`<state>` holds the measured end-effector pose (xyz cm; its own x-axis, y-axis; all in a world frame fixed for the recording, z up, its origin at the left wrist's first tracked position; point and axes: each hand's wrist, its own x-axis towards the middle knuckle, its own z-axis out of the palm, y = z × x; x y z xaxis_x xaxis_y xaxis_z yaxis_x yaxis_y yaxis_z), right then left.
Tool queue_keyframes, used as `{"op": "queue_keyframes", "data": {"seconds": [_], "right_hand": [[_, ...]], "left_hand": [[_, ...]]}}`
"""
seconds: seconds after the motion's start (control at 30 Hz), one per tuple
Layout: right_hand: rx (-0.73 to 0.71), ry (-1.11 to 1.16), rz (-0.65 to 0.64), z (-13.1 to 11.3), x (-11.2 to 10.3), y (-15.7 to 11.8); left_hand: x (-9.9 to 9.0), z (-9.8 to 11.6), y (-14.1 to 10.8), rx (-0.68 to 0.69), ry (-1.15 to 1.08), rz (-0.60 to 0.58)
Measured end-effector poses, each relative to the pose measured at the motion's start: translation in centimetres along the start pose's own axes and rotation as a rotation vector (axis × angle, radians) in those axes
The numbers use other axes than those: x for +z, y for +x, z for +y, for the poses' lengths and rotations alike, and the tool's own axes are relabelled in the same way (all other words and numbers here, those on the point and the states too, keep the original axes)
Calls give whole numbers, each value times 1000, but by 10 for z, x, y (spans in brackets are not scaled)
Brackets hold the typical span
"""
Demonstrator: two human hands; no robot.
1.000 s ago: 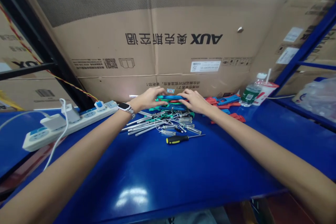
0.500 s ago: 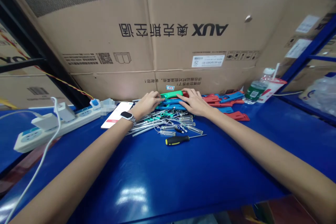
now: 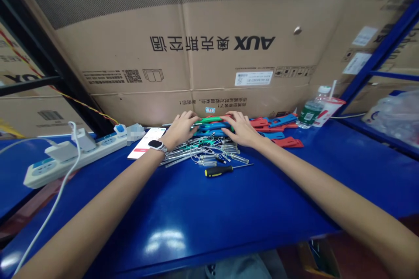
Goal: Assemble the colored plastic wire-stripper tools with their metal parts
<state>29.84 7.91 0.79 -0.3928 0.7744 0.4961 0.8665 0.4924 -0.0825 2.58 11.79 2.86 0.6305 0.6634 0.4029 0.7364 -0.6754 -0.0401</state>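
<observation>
Both hands are at the back of the blue table, at opposite ends of a small stack of plastic handle shells. A green handle shell (image 3: 211,119) lies on top, with blue handle shells (image 3: 214,127) under it. My left hand (image 3: 182,130), wearing a smartwatch (image 3: 157,144), has its fingers curled around the left ends. At the right ends, my right hand (image 3: 241,130) grips with fingers on top and thumb lower down. Just in front lie thin metal tubes (image 3: 180,155) and small clear fuel tanks (image 3: 238,158) with white wires. The palms' undersides are hidden.
A black-and-yellow screwdriver (image 3: 218,171) lies in front of the pile. Red handle shells (image 3: 288,142) spread to the right, near a bottle (image 3: 309,111) and a cup (image 3: 327,111). Leftward are a phone (image 3: 144,146) and a power strip (image 3: 42,170). A large carton (image 3: 203,65) walls the back.
The green shell now lies flatter and lower between my hands, showing less of its face. Both hands stay at the stack's ends. The view has shifted slightly.
</observation>
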Motion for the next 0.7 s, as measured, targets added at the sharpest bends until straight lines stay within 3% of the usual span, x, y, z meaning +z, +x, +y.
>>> {"op": "queue_keyframes", "data": {"seconds": [0.27, 0.53, 0.7], "right_hand": [[118, 93, 50, 13, -17, -43], [341, -6, -88, 54, -56, -105], [391, -58, -184, 66, -70, -135]], "left_hand": [[-8, 39, 17, 95, -50, 59], [9, 122, 70, 310, -170, -54], [29, 170, 89, 405, -218, -148]]}}
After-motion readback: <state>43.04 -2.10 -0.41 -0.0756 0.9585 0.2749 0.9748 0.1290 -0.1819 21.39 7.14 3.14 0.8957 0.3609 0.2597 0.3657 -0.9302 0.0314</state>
